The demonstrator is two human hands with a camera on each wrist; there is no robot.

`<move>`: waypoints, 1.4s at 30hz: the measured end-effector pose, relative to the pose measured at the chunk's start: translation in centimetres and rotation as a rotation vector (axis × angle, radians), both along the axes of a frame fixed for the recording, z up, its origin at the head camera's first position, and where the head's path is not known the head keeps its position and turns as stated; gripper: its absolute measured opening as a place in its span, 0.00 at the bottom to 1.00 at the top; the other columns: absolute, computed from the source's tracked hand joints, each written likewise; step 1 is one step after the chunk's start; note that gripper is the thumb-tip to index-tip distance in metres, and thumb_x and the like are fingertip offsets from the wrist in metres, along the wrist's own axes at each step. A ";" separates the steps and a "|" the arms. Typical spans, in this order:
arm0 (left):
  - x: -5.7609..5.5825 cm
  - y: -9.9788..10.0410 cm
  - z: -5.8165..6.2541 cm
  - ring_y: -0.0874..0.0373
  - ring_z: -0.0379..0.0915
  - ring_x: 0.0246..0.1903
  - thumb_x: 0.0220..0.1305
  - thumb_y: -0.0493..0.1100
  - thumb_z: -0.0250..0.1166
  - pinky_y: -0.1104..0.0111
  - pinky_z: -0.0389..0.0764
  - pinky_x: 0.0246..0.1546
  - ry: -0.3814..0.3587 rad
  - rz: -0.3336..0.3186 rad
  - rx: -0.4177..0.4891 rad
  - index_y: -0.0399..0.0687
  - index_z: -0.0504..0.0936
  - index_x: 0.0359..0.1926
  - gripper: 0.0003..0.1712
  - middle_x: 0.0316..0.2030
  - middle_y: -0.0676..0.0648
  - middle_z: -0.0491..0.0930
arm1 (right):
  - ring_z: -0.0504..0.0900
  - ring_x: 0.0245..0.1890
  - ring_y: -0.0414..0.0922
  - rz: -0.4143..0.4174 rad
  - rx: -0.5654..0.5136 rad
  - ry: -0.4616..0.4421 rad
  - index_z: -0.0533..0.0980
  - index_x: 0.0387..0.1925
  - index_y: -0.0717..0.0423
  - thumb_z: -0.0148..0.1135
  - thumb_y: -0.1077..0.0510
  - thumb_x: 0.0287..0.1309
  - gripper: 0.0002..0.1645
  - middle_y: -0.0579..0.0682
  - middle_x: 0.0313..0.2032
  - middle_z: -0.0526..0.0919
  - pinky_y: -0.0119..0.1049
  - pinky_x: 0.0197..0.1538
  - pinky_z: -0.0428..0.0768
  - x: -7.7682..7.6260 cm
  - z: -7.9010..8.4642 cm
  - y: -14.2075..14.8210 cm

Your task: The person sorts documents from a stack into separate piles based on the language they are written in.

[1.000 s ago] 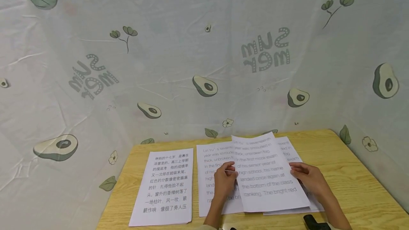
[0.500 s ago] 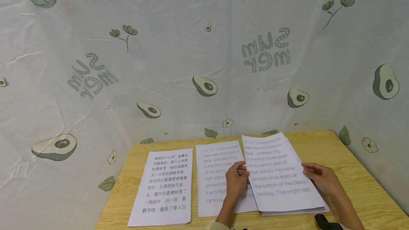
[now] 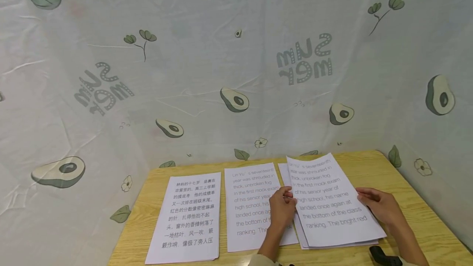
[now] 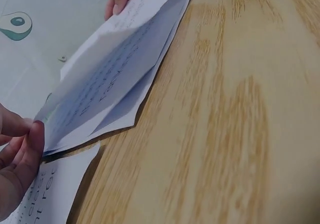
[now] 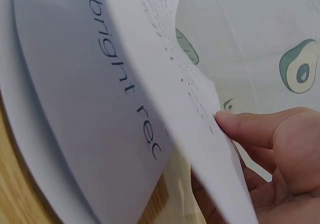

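Observation:
A white sheet of paper (image 3: 327,212) printed with large English text is raised and bowed over a pile of similar sheets (image 3: 301,235) at the right. My left hand (image 3: 282,208) pinches its left edge between thumb and fingers. At the opposite edge, my right hand (image 3: 382,205) grips it, thumb on the printed face and fingers behind, as the right wrist view shows. Beneath the raised paper (image 4: 100,53), the left wrist view shows printed sheets lying slightly fanned. Another English-text sheet (image 3: 247,204) lies flat on the table to the left, partly covered by my left hand and forearm.
A stack of paper with Chinese text (image 3: 192,216) lies at the left of the wooden table (image 3: 140,216). A pale curtain (image 3: 207,52) printed with avocados hangs behind and beside the table. A black object (image 3: 384,255) shows near the right wrist.
Both hands have carried the raised sheet to the right, from partly over the middle sheet to over the right pile. The middle sheet's text is more exposed now.

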State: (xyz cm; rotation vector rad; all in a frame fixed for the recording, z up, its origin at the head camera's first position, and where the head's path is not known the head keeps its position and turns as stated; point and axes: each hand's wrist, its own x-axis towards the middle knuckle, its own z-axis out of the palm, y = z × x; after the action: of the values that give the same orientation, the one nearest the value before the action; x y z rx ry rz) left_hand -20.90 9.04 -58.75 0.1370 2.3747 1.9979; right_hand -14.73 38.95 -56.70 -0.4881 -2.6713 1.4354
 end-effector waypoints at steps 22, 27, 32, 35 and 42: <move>-0.7 -2.6 1.5 0.71 0.78 0.34 0.63 0.35 0.75 0.77 0.81 0.37 0.083 0.010 -0.179 0.39 0.85 0.61 0.25 0.41 0.52 0.85 | 0.87 0.48 0.67 0.004 0.328 0.110 0.82 0.58 0.71 0.64 0.55 0.74 0.23 0.68 0.49 0.89 0.51 0.44 0.81 -0.1 1.5 -3.3; -1.0 -4.0 1.4 0.70 0.77 0.33 0.62 0.35 0.76 0.76 0.80 0.37 0.109 0.034 -0.192 0.38 0.86 0.60 0.24 0.40 0.51 0.86 | 0.87 0.48 0.68 -0.008 0.357 0.180 0.83 0.56 0.71 0.65 0.59 0.71 0.21 0.69 0.47 0.89 0.44 0.40 0.79 -0.2 1.7 -4.8; -1.1 -5.7 1.3 0.70 0.77 0.34 0.64 0.36 0.76 0.76 0.80 0.39 0.109 0.053 -0.211 0.39 0.86 0.60 0.23 0.40 0.52 0.85 | 0.88 0.47 0.65 0.043 0.305 0.167 0.83 0.57 0.71 0.66 0.59 0.71 0.21 0.68 0.47 0.89 0.39 0.39 0.80 -0.6 2.0 -6.9; -1.1 -6.8 1.2 0.70 0.77 0.34 0.64 0.37 0.76 0.76 0.81 0.40 0.112 0.065 -0.215 0.39 0.87 0.59 0.22 0.40 0.52 0.85 | 0.89 0.46 0.61 0.073 0.276 0.145 0.83 0.58 0.69 0.66 0.58 0.70 0.21 0.64 0.46 0.90 0.41 0.42 0.82 -0.8 1.9 -7.9; -1.1 -9.8 1.1 0.68 0.78 0.34 0.64 0.36 0.75 0.75 0.82 0.40 0.136 0.128 -0.237 0.39 0.88 0.57 0.20 0.39 0.51 0.86 | 0.88 0.43 0.48 0.141 0.237 0.111 0.84 0.58 0.65 0.68 0.56 0.71 0.21 0.55 0.44 0.91 0.35 0.42 0.81 -1.8 1.3 -11.1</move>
State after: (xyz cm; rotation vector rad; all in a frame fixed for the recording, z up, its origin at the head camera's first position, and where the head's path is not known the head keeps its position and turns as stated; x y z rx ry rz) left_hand -21.97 -0.78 -57.69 0.1188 2.7495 1.7883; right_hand -16.58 27.85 -55.39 -0.1993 -2.7821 1.1156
